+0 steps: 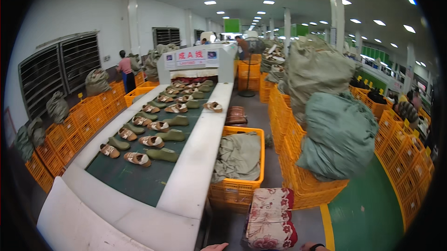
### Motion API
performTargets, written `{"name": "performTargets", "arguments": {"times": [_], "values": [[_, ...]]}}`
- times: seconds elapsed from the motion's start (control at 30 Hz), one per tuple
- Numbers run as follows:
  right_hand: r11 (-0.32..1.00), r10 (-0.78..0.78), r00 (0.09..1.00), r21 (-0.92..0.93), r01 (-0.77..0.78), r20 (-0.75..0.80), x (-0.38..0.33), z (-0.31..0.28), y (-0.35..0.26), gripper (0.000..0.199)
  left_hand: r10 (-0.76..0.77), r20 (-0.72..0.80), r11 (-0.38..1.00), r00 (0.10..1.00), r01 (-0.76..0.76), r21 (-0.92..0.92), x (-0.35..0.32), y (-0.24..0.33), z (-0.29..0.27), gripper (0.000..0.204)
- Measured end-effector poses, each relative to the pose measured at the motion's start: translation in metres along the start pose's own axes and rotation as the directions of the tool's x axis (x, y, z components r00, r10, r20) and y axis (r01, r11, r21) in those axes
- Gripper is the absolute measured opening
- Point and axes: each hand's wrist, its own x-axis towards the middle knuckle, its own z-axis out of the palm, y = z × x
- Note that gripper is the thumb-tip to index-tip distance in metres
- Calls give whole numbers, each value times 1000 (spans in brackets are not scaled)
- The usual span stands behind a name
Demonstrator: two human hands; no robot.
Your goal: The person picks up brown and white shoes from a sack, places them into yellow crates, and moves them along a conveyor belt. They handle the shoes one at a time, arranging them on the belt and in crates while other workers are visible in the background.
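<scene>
Folded floral fabric (271,220), cream with red blooms and a dark red edge, lay low in the view, toward 5 o'clock from its middle and just beside an orange plastic crate (235,190). From the fabric, the left hand (214,247) was at 8 o'clock and the right hand (308,246), with a black wristband (317,246), at 4 o'clock. Both were near it, but the lower edge cut off the 2 hands, so I could not tell how far open either was, or whether it had hold of anything.

At 11 o'clock from the fabric, the crate held crumpled grey-green cloth (238,155). Toward 10 o'clock ran a dark green conveyor belt (123,176) between white side panels, carrying rows of brown-and-white shoes (138,159) and green shoe lasts (161,154). Its far end met a white machine housing (226,62). At 1 o'clock, a teal sack (337,134) and a larger grey-green sack (319,69) bulged over stacked orange crates (300,172). Farther off, between 10 and 11 o'clock, stood a person in a pink top (125,66).
</scene>
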Motion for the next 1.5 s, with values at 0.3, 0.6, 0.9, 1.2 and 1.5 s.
{"name": "performTargets", "arguments": {"times": [0.3,0.6,0.9,1.2,1.5], "values": [[849,-253,915,381,366,-315,-6,-59,91,32,246,353,944,903,-306,125,160,119,123,47],[924,227,828,382,-16,-513,-89,-59,347,37,598,638,712,484,-686,-147,338,288,321,47],[760,205,737,579,294,-644,-117,-206,368,30,603,795,498,-72,-744,-445,479,420,509,47],[293,883,427,939,-180,-194,-100,-131,581,31,766,560,172,-317,-738,-653,659,604,680,49],[-217,852,437,954,-207,288,-82,-143,671,30,743,559,233,-368,-640,-732,814,702,827,46]]}}
